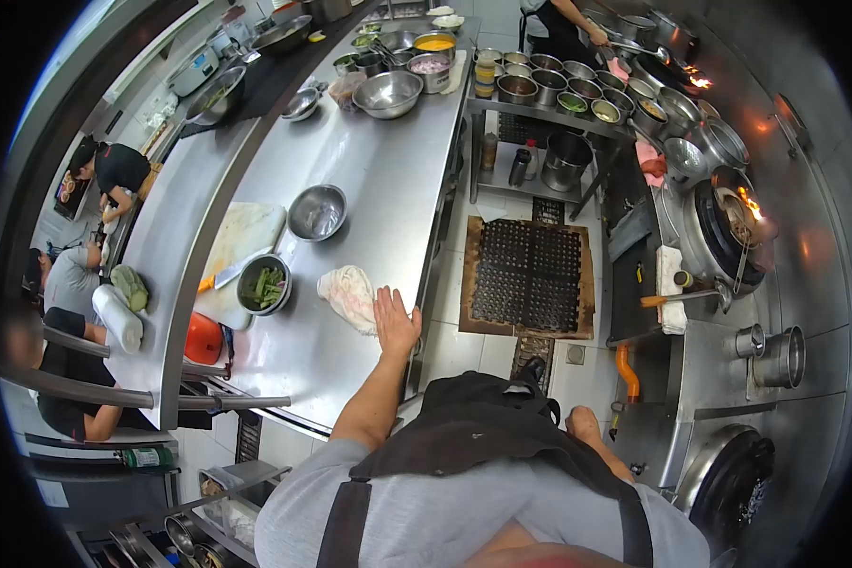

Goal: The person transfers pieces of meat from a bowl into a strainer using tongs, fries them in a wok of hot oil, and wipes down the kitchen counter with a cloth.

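Observation:
My left hand [397, 325] lies flat at the edge of the steel worktable [369, 170], fingers stretched out. Its fingertips touch or lie right beside a crumpled, stained white cloth [348, 295]. My right hand [584, 423] hangs low at my side, loosely curled, and no object shows in it. Left of the cloth stands a steel bowl of green vegetables [264, 284]. A knife with a yellow handle [229, 273] rests on the white cutting board [246, 237] beside that bowl. Farther back sits a steel bowl [317, 212].
Pots and bowls of ingredients [568, 83] fill the far shelf. Flames burn at the wok stove [729, 232] on the right. A black rubber mat [528, 275] covers part of the floor. A co-worker [563, 24] handles a wok at the back; others work at left.

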Motion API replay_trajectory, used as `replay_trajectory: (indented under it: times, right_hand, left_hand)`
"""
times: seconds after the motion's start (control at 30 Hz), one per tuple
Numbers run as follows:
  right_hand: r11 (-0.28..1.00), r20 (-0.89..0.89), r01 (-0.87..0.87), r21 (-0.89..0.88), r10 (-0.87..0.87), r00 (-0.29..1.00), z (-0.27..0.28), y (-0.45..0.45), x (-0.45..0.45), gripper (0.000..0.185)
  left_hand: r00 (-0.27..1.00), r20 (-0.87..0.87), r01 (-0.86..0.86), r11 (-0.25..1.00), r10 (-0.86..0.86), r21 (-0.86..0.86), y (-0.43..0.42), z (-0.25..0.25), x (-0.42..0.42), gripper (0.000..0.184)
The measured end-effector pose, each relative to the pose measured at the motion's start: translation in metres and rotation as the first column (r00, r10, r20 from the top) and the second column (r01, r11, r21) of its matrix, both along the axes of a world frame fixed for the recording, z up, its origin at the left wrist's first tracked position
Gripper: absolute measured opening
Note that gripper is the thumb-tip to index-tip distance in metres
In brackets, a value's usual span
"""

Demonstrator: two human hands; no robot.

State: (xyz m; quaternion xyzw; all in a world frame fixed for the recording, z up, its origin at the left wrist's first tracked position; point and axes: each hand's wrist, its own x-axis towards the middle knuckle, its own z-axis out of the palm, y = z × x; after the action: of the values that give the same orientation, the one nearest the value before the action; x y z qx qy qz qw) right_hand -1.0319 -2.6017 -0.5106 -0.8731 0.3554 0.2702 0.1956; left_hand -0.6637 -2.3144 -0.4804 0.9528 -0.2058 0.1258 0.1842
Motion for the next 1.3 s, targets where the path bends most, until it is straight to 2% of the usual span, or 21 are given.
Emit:
replay_trajectory:
  times: [0.07, 0.1, 0.13, 0.17, 0.23, 0.3, 0.37, 0.5, 0.53, 0.57, 0.6, 0.63, 0.67, 0.7, 0.77, 0.83, 0.87, 0.9, 1.07, 1.13, 1.3]
  right_hand:
    - [0.995, 0.033, 0.09, 0.04, -0.092, 0.995, 0.033, 0.007, 0.008, 0.017]
    - [0.995, 0.105, 0.071, 0.069, -0.078, 0.991, 0.029, 0.004, 0.005, 0.018]
    - [0.995, 0.179, 0.031, 0.099, -0.048, 0.983, 0.021, 0.003, 0.0, 0.019]
    - [0.998, 0.242, -0.012, 0.06, -0.003, 0.97, 0.014, 0.002, -0.003, 0.02]
    - [0.996, 0.241, -0.068, -0.06, 0.08, 0.967, -0.027, -0.008, -0.003, 0.021]
    - [0.999, 0.27, -0.022, 0.025, 0.014, 0.963, -0.023, -0.001, 0.002, 0.016]
    - [0.996, 0.304, -0.084, 0.026, 0.072, 0.95, -0.015, -0.012, 0.027, 0.017]
    - [0.99, 0.367, -0.114, 0.086, 0.075, 0.927, 0.011, -0.003, 0.053, 0.028]
    - [0.979, 0.363, -0.202, -0.037, 0.202, 0.91, -0.009, -0.01, 0.054, 0.042]
    - [0.979, 0.353, -0.2, -0.028, 0.197, 0.915, -0.018, -0.016, 0.055, 0.042]
    - [0.976, 0.481, -0.215, 0.039, 0.17, 0.86, -0.005, -0.014, 0.058, 0.025]
    - [0.934, 0.407, 0.088, 0.346, -0.234, 0.883, -0.035, -0.019, 0.057, 0.022]
    - [0.984, 0.482, -0.168, -0.064, 0.178, 0.858, -0.015, -0.017, 0.063, 0.017]
    - [0.995, 0.323, -0.084, 0.052, 0.063, 0.944, -0.008, -0.018, 0.068, 0.019]
    - [0.993, 0.344, 0.018, 0.118, -0.057, 0.937, 0.015, -0.012, 0.061, 0.031]
    - [0.989, 0.306, 0.123, 0.085, -0.144, 0.941, 0.027, -0.005, 0.052, 0.027]
    - [0.98, 0.251, 0.139, 0.141, -0.171, 0.953, 0.034, -0.004, 0.05, 0.025]
    - [0.97, 0.199, 0.148, 0.195, -0.187, 0.962, 0.037, -0.003, 0.046, 0.023]
    - [0.977, 0.09, 0.153, 0.149, -0.168, 0.982, 0.034, 0.013, 0.008, 0.024]
    - [0.954, -0.028, 0.25, 0.165, -0.248, 0.968, 0.034, 0.016, -0.006, 0.025]
    - [0.947, -0.027, 0.276, 0.162, -0.275, 0.961, 0.017, 0.012, -0.022, 0.025]
  left_hand:
    - [0.999, 0.004, -0.037, 0.998, 0.037, 0.057, 0.002, -0.008, 0.005, 0.063]
    - [0.999, 0.043, -0.033, 0.998, 0.03, 0.058, 0.003, -0.01, 0.005, 0.064]
    - [0.999, -0.011, -0.046, 0.999, 0.046, 0.013, 0.003, -0.008, 0.003, 0.065]
    - [0.999, 0.021, -0.049, 0.998, 0.048, 0.047, 0.004, -0.015, 0.005, 0.065]
    - [0.999, 0.006, -0.054, 0.998, 0.053, 0.037, 0.004, -0.009, 0.002, 0.063]
    - [0.999, -0.029, -0.045, 0.998, 0.046, 0.032, 0.006, -0.003, 0.002, 0.062]
    - [0.998, -0.025, -0.06, 0.998, 0.061, 0.025, 0.007, 0.0, 0.001, 0.062]
    - [0.999, 0.007, -0.04, 0.998, 0.039, 0.053, 0.007, 0.001, 0.0, 0.064]
    - [0.997, -0.013, -0.072, 0.997, 0.072, 0.026, 0.009, -0.007, 0.003, 0.065]
    - [0.997, -0.042, -0.059, 0.998, 0.059, 0.0, 0.01, -0.015, 0.008, 0.066]
    - [0.999, 0.022, -0.028, 1.0, 0.029, -0.006, 0.013, -0.016, 0.004, 0.07]
    - [0.999, -0.011, -0.039, 0.999, 0.039, -0.011, 0.009, -0.013, 0.004, 0.071]
    - [0.999, -0.003, -0.04, 0.999, 0.04, 0.011, 0.01, -0.015, 0.006, 0.072]
    - [0.997, 0.076, -0.017, 0.997, 0.012, 0.07, 0.014, -0.026, 0.01, 0.07]
    - [0.992, 0.121, 0.036, 0.995, -0.047, 0.09, 0.011, -0.014, 0.008, 0.058]
    - [0.987, 0.124, 0.099, 0.995, -0.102, 0.028, 0.007, -0.006, 0.003, 0.055]
    - [0.989, 0.115, 0.085, 0.995, -0.089, 0.044, 0.005, 0.003, 0.003, 0.055]
    - [0.992, 0.11, 0.063, 0.996, -0.069, 0.057, 0.003, 0.005, 0.002, 0.055]
    - [0.987, 0.15, 0.053, 0.995, -0.066, 0.084, 0.007, -0.008, 0.006, 0.055]
    - [0.985, 0.156, 0.056, 0.994, -0.07, 0.089, 0.006, -0.007, 0.006, 0.054]
    - [0.991, 0.117, 0.062, 0.994, -0.072, 0.087, 0.008, -0.008, 0.007, 0.055]
